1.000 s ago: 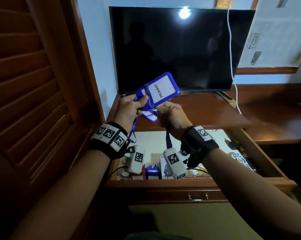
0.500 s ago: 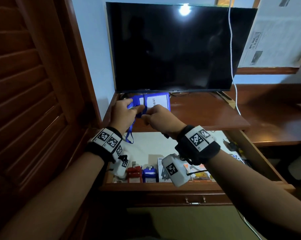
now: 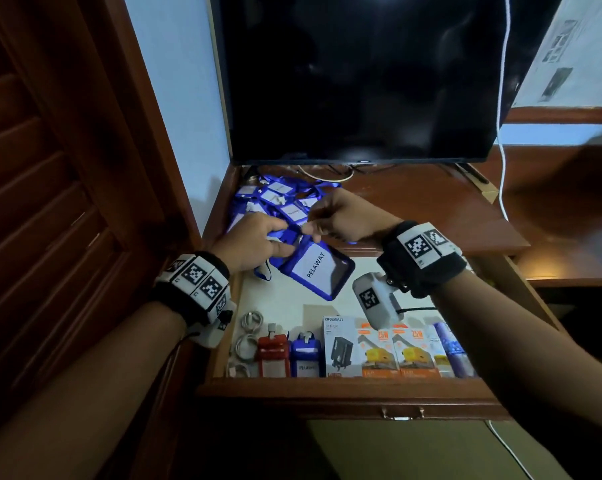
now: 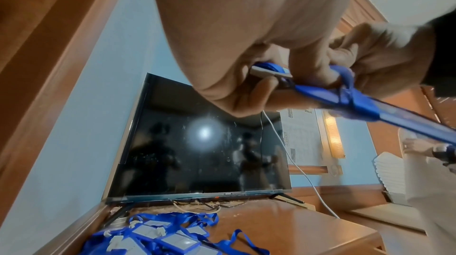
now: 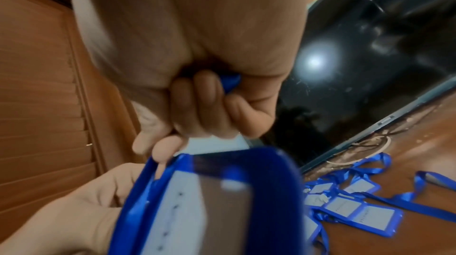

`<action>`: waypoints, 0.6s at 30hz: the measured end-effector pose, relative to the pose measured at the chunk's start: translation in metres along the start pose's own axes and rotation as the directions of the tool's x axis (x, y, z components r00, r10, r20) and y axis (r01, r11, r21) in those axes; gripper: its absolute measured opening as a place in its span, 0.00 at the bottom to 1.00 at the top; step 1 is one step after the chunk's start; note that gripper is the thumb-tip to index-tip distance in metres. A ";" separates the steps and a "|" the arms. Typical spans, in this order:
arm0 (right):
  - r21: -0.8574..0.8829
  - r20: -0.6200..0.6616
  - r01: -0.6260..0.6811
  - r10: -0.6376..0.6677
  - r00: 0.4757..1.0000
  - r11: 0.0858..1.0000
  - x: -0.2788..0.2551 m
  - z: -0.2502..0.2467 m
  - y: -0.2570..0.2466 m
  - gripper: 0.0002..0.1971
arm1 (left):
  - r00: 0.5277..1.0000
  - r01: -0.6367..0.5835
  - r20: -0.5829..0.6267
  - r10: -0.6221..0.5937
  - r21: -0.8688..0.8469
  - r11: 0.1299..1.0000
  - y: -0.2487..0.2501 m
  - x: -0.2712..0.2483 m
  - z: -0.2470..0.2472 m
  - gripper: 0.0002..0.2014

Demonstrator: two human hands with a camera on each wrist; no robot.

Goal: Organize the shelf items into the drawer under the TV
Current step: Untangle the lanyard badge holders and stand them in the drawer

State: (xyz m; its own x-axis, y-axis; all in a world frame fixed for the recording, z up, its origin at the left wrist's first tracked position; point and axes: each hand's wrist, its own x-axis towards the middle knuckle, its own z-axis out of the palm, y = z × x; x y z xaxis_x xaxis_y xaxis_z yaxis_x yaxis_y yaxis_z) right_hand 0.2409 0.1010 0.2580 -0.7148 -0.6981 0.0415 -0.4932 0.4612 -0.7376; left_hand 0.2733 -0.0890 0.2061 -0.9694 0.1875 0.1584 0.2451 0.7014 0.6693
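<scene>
The left hand [image 3: 254, 242] pinches the top end of a blue badge holder [image 3: 318, 268], fingers curled round its clip and the start of its lanyard. The right hand [image 3: 341, 220], just beside it, is clenched on the same blue lanyard [image 4: 345, 76]; in the right wrist view a bit of ribbon shows inside the curled fingers [image 5: 204, 103]. The badge holder hangs tilted over the far part of the open drawer [image 3: 344, 389], not yet touching its floor, its white card reading PELAWAT.

This looks like the carrying step: one badge taken from the shelf and about to be laid down. The next move likely calls for gathering the loose ribbon so it does not trail, then lowering the holder into the bare pale patch behind the row of things already stored.

The holder is a flat, rounded rectangle of glossy soft plastic with a clear window; the ribbon is thin, woven and limp. Along the near edge of the drawer stand coiled white cables [image 3: 247, 337], a red holder [image 3: 273, 351], another blue one [image 3: 306, 355] and printed cardboard boxes [image 3: 379, 351]. On the polished wooden shelf [image 3: 413, 209] beyond, a tangled heap of like badges [image 3: 275, 199] lies at the left, under the dark, shiny TV [image 3: 361, 77].
</scene>
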 end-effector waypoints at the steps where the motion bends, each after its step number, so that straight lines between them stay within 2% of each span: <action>1: 0.042 -0.013 0.013 -0.013 1.000 0.999 0.004 -0.002 0.005 0.16 | 0.999 0.010 0.040 -0.009 -0.027 1.000 0.000 0.004 -0.002 0.17; 3: 0.154 -0.016 0.040 -0.038 0.999 0.987 0.014 -0.004 0.017 0.16 | 0.993 0.033 0.119 -0.019 -0.115 0.993 -0.003 0.011 -0.006 0.14; 5: 0.295 -0.037 0.051 -0.042 0.998 0.954 0.023 0.000 0.031 0.15 | 0.990 0.073 0.139 -0.027 -0.337 0.938 -0.011 0.015 -0.006 0.04; 7: 0.407 -0.118 0.060 -0.013 0.993 0.911 0.030 0.003 0.047 0.16 | 0.993 0.115 0.087 -0.078 -0.625 0.772 -0.018 0.016 0.001 0.08; 9: 0.533 -0.173 0.054 0.046 0.984 0.844 0.033 0.007 0.060 0.18 | 0.991 0.115 0.051 -0.121 -0.779 0.616 -0.019 0.017 0.011 0.13; 10: 0.596 -0.184 0.053 0.073 0.980 0.801 0.034 0.012 0.066 0.18 | 0.990 0.108 0.037 -0.133 -0.807 0.581 -0.016 0.018 0.017 0.14; 13: 0.755 -0.240 0.100 0.132 0.962 0.648 0.040 0.031 0.074 0.03 | 0.986 0.043 -0.055 -0.158 -0.826 0.563 -0.007 0.023 0.035 0.14; 16: 0.870 -0.235 0.114 0.200 0.951 0.480 0.046 0.056 0.082 0.07 | 0.975 -0.004 -0.109 -0.194 -0.881 0.474 -0.008 0.029 0.049 0.13; 18: 0.893 -0.215 0.114 0.190 0.958 0.436 0.050 0.069 0.086 0.13 | 0.969 -0.004 -0.109 -0.221 -0.903 0.429 -0.015 0.032 0.055 0.14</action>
State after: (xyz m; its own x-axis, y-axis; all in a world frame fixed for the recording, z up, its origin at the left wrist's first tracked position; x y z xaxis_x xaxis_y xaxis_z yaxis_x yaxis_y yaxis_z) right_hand 0.1969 0.0685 0.1503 -0.8852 -0.4631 0.0441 0.1462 -0.3670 -0.9187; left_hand 0.2392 -0.0557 0.1615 -0.9952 -0.0487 0.0848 0.0960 -0.3209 0.9422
